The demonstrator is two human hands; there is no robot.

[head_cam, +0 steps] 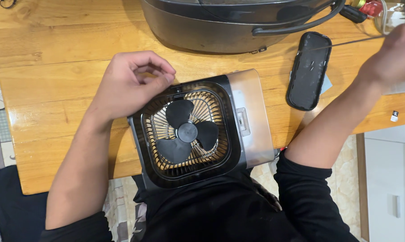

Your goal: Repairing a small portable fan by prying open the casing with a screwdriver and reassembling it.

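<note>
Loosely curled, my left hand (pixel 133 83) has its grip half closed on nothing that I can make out; thumb and fingertips meet just above the upper left corner of the small box fan (pixel 198 130), the heel of the hand touching its dark frame. That fan lies face up at the near edge of the wooden worktop (pixel 54 67), black three-blade rotor showing over a tan grille, a pale translucent panel along its right side. Beyond it sits a large dark pot (pixel 229 22) with a curved handle. Right of the fan lies a black oblong cover (pixel 309 71). My right hand (pixel 393 56) is raised at the far right, blurred; I cannot tell its grip.
</note>
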